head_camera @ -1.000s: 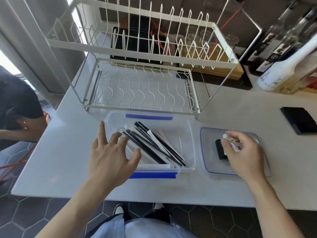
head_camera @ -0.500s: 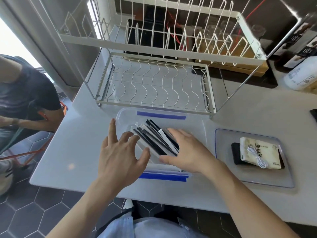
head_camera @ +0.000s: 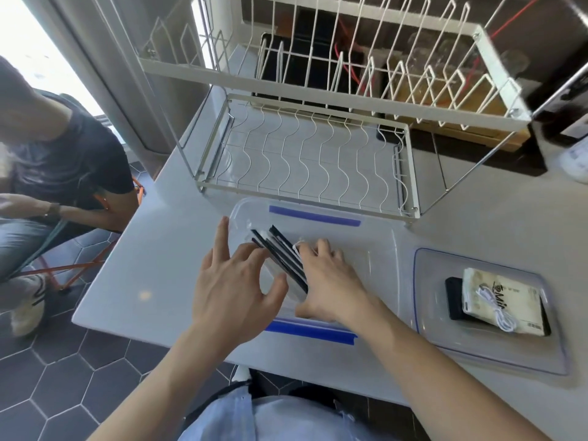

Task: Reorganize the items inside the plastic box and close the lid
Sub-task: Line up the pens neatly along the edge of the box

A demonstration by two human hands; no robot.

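Both hands are inside the plastic box [head_camera: 381,246]. The right hand [head_camera: 331,281] is curled over a bunch of long, thin black and white packets [head_camera: 280,253] and seems to push them into a neat pile. I cannot tell if it grips them or just presses on them. The left hand [head_camera: 237,288] is spread wide open. Its fingertips [head_camera: 254,253] sit right by the other side of the packets, and it holds nothing.

The box sits on the white surface [head_camera: 152,275], just in front of a wire dish rack [head_camera: 305,154]. It has blue strips along its near and far edges.

The lid [head_camera: 445,345] lies flat on the surface, just to the right of the box. A black thing [head_camera: 453,297] and a cream packet with a white cord [head_camera: 490,300] rest on top of it.

The tidying looks only partly done. Those things probably need to go back in the box. Then the lid needs to go on, because the box is open now.
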